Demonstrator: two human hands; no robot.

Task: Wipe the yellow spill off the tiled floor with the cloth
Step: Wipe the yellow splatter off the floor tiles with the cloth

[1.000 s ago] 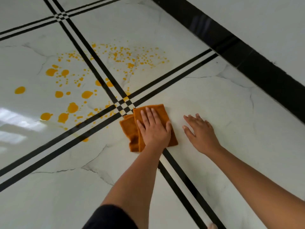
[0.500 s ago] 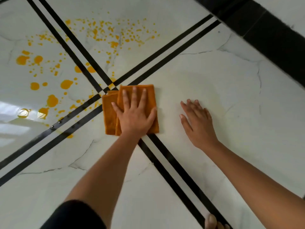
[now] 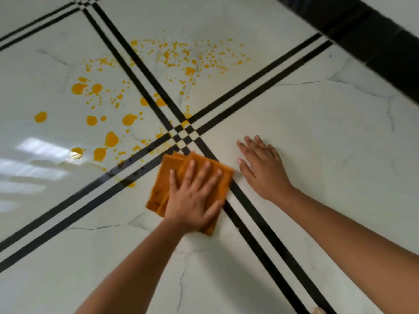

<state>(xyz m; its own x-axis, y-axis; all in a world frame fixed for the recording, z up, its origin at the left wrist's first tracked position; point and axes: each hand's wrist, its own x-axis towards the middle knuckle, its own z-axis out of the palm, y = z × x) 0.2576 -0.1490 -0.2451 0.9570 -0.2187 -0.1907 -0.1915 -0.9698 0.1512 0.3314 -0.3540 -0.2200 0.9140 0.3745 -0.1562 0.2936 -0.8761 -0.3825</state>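
The left hand (image 3: pixel 192 200) presses flat, fingers spread, on the folded orange cloth (image 3: pixel 163 184), just near of the crossing of black lines (image 3: pixel 181 134). The right hand (image 3: pixel 263 168) lies open and flat on the bare tiled floor (image 3: pixel 317 132), just right of the cloth. The yellow spill (image 3: pixel 113 114), many drops, spreads far and left. No writing is visible.

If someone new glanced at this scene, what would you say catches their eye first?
Most striking is the yellow spill, drops and blotches scattered over the white tiled floor on the far left, across the crossing black lines. Next comes the orange cloth, folded and pressed flat under the left hand just near of that crossing. The right hand lies flat on bare tile beside it.
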